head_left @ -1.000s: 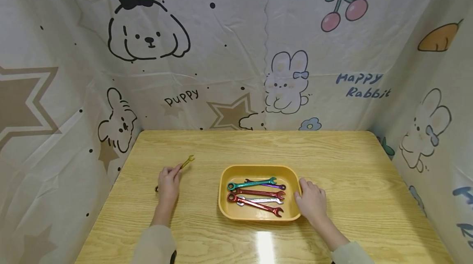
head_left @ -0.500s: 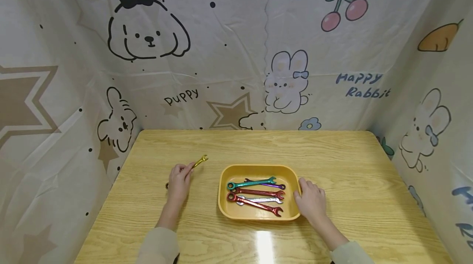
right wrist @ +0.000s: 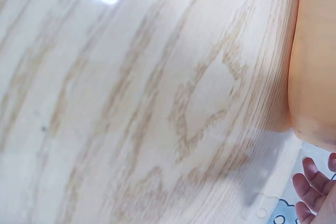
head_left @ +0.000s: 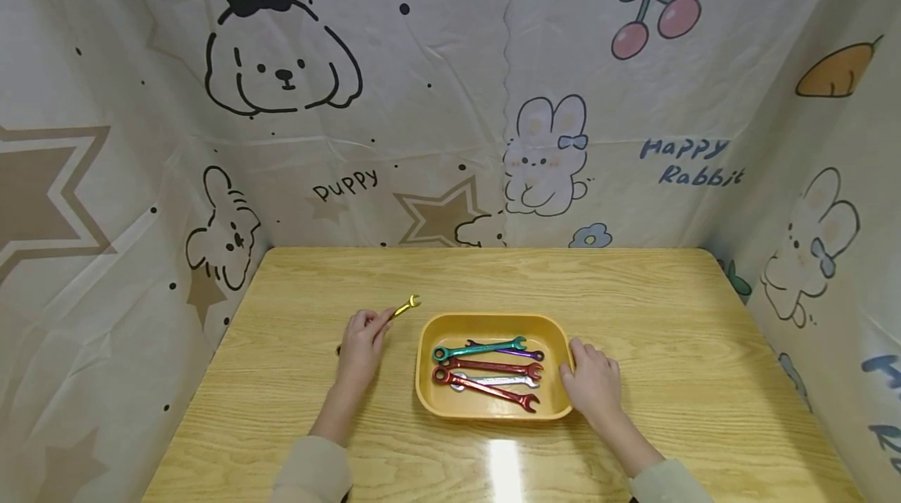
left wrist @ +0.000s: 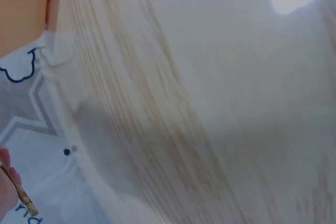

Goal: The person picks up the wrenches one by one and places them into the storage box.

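In the head view my left hand (head_left: 364, 343) holds a gold combination wrench (head_left: 406, 306) a short way left of the tray. The wrench's open end sticks out past my fingertips, and its other end shows behind the hand. The left wrist view catches only part of that gold wrench (left wrist: 22, 195) at its lower left edge. My right hand (head_left: 594, 382) grips the right rim of a yellow plastic tray (head_left: 493, 413), thumb over the edge. Inside the tray lie a teal wrench (head_left: 482, 349), a purple wrench (head_left: 528, 354), a silver wrench (head_left: 507, 382) and two red wrenches (head_left: 493, 393), some overlapping.
The tray stands on a wood-grain table (head_left: 633, 284). Behind the table and along both sides hangs a pale printed cloth (head_left: 450, 120) with cartoon animals and stars. A bright light reflection lies on the table in front of the tray.
My left hand has moved right with the gold wrench, closer to the tray. The right hand, the tray and the wrenches in it have stayed put.
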The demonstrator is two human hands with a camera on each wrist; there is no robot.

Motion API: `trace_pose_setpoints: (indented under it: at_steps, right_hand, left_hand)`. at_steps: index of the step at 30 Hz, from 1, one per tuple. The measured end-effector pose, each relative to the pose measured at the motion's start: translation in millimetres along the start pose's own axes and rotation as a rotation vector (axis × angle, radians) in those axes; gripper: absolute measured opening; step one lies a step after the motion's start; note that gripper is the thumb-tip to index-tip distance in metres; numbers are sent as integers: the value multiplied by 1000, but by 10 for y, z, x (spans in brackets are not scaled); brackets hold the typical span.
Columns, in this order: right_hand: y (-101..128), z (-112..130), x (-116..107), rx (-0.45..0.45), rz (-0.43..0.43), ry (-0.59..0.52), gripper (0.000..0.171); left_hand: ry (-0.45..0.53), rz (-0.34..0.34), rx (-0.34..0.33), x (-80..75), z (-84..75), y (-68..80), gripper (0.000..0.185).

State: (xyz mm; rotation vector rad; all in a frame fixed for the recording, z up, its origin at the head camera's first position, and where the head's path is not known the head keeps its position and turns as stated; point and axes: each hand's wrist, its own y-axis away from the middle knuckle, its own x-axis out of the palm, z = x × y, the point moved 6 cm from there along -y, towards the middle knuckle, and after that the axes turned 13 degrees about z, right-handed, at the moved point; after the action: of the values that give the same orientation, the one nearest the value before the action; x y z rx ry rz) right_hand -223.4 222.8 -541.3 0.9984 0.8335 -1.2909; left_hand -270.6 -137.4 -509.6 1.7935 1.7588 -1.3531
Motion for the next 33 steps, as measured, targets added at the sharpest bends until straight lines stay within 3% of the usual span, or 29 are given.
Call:
trace_pose_setpoints:
  at_steps: [11, 33]
  right_hand:
    - [7, 12, -14, -6, -3, -1, 29]
    - [6, -2, 0, -3, -2, 3, 31]
  left_hand:
    - [3, -15, 129, 93, -293, -12, 25]
    - [13, 85, 199, 311, -671, 33, 28]
